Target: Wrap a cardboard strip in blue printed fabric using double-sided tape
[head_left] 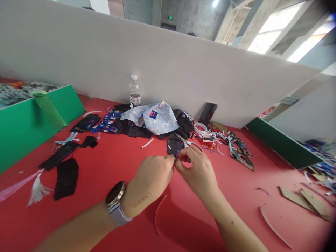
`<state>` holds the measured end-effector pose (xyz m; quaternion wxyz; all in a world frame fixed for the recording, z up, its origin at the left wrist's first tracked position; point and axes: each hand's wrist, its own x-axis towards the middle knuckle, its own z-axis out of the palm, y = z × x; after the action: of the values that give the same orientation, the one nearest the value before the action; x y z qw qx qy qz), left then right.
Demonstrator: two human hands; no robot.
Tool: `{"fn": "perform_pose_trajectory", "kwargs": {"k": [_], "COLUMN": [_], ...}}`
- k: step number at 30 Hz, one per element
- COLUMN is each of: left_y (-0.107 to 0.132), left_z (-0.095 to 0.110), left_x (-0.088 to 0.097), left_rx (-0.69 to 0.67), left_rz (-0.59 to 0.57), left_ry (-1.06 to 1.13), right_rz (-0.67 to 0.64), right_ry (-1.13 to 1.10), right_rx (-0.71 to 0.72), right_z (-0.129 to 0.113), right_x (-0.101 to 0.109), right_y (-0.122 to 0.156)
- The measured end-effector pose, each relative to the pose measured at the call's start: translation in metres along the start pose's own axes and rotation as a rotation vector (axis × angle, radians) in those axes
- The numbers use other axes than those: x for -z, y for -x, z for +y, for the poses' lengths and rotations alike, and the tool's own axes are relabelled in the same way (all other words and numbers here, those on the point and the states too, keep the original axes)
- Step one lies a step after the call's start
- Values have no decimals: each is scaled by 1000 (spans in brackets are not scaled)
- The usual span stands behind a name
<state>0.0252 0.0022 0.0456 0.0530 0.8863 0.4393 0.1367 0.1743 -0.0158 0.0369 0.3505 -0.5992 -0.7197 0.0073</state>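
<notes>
Over the red table (126,150), your left hand (149,178) and right hand (195,166) meet, fingertips pinched tight on a blue scrap (176,153), right by the scissors (186,144), those fingers nearly touching!

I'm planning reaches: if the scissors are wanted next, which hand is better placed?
Probably the right hand: it is close to the handles of the scissors, while the left hand is farther off. Both hands meet at a small bluish piece, so the left would likely have to hold that alone.
</notes>
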Motion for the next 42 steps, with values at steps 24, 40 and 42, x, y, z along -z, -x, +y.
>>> {"fn": "perform_pose_trajectory", "kwargs": {"k": [24, 40, 42], "left_y": [-5, -13, -13], "left_z": [-2, -25, -28], "left_x": [4, 19, 19], "left_rx": [34, 268, 288], "left_rz": [-32, -87, -107], "left_ry": [151, 949, 1022], "right_rz": [12, -182, -324], "right_ry": [-82, -604, -498], "right_rx": [-2, -345, -307], "right_z": [-3, 35, 40], "right_x": [6, 15, 15], "right_y": [-2, -19, -20]}}
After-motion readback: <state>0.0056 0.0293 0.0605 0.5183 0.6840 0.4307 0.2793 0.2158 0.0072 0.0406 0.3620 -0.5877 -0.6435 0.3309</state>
